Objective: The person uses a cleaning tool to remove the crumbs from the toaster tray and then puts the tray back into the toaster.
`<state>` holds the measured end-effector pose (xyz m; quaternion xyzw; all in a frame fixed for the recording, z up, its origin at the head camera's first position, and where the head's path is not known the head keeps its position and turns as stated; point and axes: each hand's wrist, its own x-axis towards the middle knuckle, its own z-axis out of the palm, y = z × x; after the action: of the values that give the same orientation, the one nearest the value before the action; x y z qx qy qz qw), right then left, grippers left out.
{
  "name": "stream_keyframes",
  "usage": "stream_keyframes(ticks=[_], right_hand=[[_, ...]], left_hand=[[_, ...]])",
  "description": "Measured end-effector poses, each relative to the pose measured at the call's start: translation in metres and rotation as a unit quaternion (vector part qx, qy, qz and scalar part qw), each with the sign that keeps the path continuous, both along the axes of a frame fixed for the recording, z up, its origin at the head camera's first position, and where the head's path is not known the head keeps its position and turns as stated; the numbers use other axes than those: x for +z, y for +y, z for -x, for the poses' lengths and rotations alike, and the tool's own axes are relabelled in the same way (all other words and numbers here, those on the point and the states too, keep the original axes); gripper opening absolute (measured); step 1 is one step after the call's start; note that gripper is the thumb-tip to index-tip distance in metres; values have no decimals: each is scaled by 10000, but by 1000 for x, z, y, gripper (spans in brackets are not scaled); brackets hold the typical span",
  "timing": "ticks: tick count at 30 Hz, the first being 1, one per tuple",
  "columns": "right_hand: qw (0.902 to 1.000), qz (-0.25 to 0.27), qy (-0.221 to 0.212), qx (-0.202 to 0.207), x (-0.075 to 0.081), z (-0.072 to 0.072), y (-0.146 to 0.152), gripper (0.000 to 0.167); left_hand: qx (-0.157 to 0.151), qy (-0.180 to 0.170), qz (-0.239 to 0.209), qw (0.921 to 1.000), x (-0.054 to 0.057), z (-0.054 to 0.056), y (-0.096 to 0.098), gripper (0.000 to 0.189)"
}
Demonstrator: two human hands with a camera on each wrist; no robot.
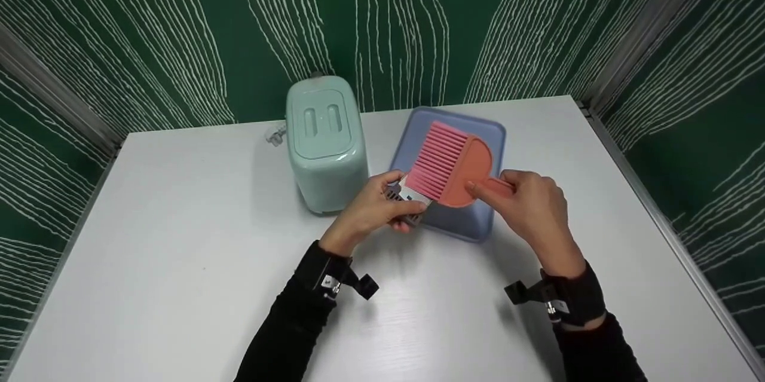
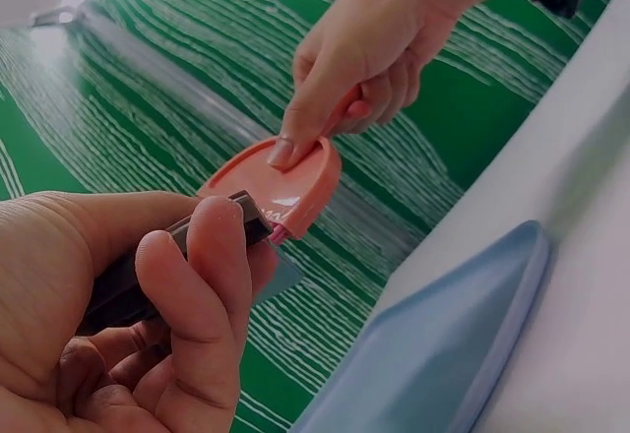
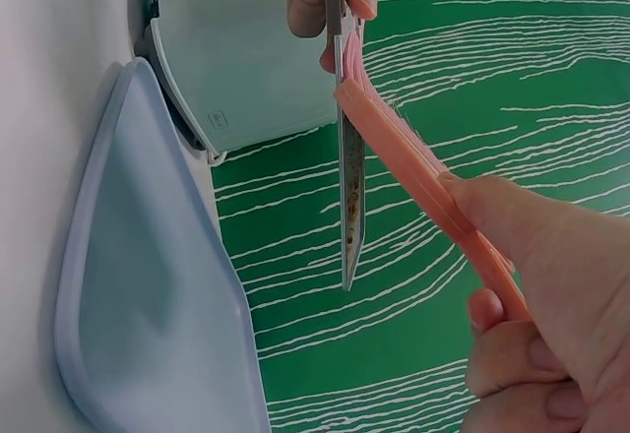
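My right hand (image 1: 532, 202) grips the short handle of a brush (image 1: 475, 173) with an orange half-round head and pink bristles, its thumb pressed on the head. My left hand (image 1: 373, 205) holds a grey-handled flat tool (image 1: 411, 193); its exact kind is unclear. Seen edge-on in the right wrist view, that tool has a thin, shiny blade-like part (image 3: 352, 197) with brown residue on it. The bristles meet the tool near the left fingers and cover much of it in the head view. Both are held above a blue tray (image 1: 463, 223).
Left of the tray stands a mint-green lidded bin (image 1: 323, 125), close to the left hand. A small clear item (image 1: 276, 134) sits at its far left side. Green walls with white streaks enclose the white table (image 1: 179, 250) at the back and sides.
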<state>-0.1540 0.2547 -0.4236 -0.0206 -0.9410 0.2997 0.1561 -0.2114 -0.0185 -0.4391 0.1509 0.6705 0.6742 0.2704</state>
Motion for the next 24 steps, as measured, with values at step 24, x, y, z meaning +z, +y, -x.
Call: stream_keyframes(ticks=[24], right_hand=[[9985,-239,295,-385,-11,6,13,61]], left_hand=[[457,242,-54,9986,-2,2,-2,30]])
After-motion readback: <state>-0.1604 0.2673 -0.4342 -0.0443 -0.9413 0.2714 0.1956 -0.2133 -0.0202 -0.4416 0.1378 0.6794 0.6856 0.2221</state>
